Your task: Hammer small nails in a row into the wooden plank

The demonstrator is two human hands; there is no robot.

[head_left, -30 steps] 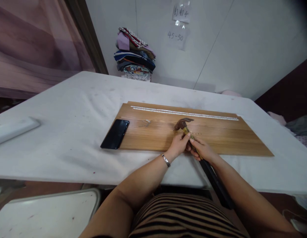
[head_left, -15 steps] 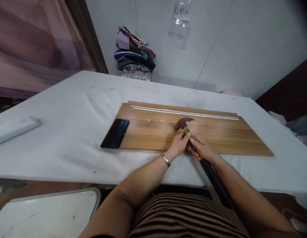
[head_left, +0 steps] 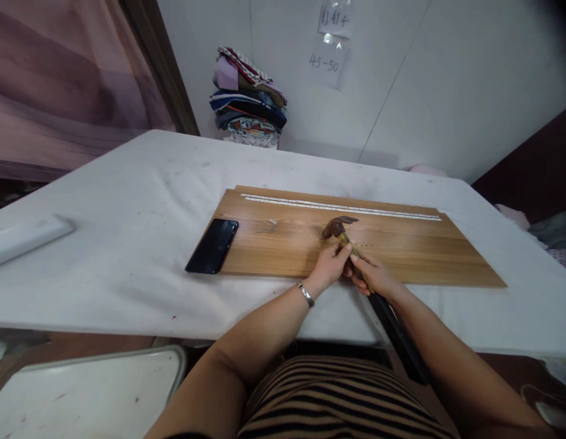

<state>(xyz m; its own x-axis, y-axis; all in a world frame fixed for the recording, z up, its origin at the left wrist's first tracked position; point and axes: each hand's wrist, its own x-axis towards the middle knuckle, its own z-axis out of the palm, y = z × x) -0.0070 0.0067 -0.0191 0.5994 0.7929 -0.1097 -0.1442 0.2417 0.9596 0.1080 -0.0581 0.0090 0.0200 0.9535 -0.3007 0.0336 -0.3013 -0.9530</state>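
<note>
A claw hammer (head_left: 334,228) with a rusty head and a long black grip is held in both hands over the wooden board (head_left: 420,259). My left hand (head_left: 331,263) is closed on the yellowish neck just below the head. Right beside it, my right hand (head_left: 374,274) wraps the handle lower down, above the black grip. Under the hammer, a row of small dark nail marks (head_left: 362,246) runs along the board. Several loose nails (head_left: 270,226) lie to the left of the hammer. My fingers partly hide the handle.
A black phone (head_left: 212,246) lies on the board's left end. Two white measuring strips (head_left: 337,207) run along its far side. The white-covered table (head_left: 141,244) carries a white object (head_left: 31,239) at left. Folded cloths (head_left: 250,100) are stacked by the wall; a white stool (head_left: 95,390) stands below.
</note>
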